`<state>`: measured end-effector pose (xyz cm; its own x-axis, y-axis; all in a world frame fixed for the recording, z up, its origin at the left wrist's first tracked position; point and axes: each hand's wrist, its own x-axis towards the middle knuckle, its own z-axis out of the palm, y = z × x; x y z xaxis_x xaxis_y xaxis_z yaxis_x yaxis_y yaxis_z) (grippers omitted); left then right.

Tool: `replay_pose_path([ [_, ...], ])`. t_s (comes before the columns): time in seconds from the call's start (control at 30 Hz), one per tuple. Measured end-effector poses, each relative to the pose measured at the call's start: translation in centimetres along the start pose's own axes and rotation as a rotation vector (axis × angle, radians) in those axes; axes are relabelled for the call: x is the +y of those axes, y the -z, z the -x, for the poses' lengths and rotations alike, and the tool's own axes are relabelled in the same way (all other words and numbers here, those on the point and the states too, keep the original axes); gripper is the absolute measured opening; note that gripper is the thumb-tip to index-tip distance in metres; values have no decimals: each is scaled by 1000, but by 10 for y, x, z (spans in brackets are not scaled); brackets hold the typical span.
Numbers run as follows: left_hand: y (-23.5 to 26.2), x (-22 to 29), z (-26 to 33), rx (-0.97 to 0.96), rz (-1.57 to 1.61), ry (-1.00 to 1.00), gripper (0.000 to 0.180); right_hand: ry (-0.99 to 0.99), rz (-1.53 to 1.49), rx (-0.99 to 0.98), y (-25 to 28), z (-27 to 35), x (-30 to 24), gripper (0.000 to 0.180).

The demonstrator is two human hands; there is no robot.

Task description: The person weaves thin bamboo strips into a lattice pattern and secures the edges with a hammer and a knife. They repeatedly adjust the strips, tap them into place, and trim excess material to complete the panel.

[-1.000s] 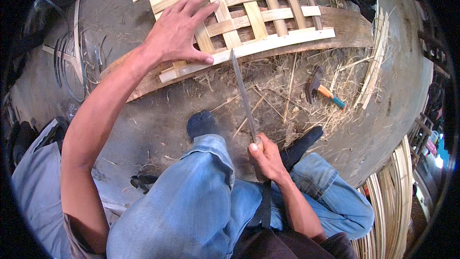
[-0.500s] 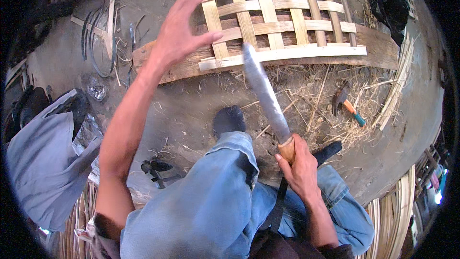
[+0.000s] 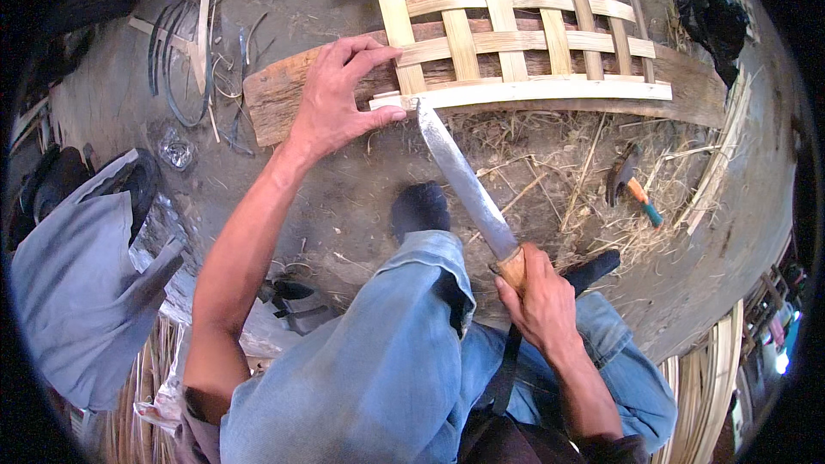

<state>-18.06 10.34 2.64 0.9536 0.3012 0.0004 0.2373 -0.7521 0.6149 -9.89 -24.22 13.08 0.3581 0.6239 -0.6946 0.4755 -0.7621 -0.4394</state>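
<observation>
My right hand [image 3: 546, 302] is wrapped round the wooden handle of a large knife [image 3: 468, 180], its long blade slanting up and to the left. The blade's tip meets the bottom strip of a woven lattice panel [image 3: 507, 41] made of pale flat strips, apparently bamboo. At the panel's lower left corner is my left hand [image 3: 339, 99], thumb and forefinger spread apart. Its thumb lies by the end of the bottom strip, and the forefinger tip touches the end of a strip above. Part of the panel rests over a wooden plank [image 3: 279, 99].
A hammer [image 3: 634, 185] with an orange and green handle lies among shavings [image 3: 593, 172] on the right. Beyond it are long strips [image 3: 718, 155] and a black plastic bag [image 3: 709, 17]. Curled dark bands [image 3: 163, 60] and a grey cloth [image 3: 86, 283] lie on the left.
My left hand has come down from above the panel's left edge to its lower left corner. The knife's tip has shifted slightly down and left, onto the bottom strip.
</observation>
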Motion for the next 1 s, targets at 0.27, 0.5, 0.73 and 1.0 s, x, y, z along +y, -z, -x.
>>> replay_pose_path([
  [0.27, -2, -1, -2, 1, 11, -2, 71, -46, -14, -56, 0, 3, -7, 56],
  [0.5, -3, -1, -3, 16, 17, -7, 70, -66, -26, -59, -1, 5, -10, 57],
  [0.73, -2, -2, 0, -18, 7, 9, 69, -98, -37, -29, -20, 1, -16, 55],
  [1.0, -1, 10, 12, -43, 111, 129, 47, -152, -59, 15, -14, 12, -52, 51],
])
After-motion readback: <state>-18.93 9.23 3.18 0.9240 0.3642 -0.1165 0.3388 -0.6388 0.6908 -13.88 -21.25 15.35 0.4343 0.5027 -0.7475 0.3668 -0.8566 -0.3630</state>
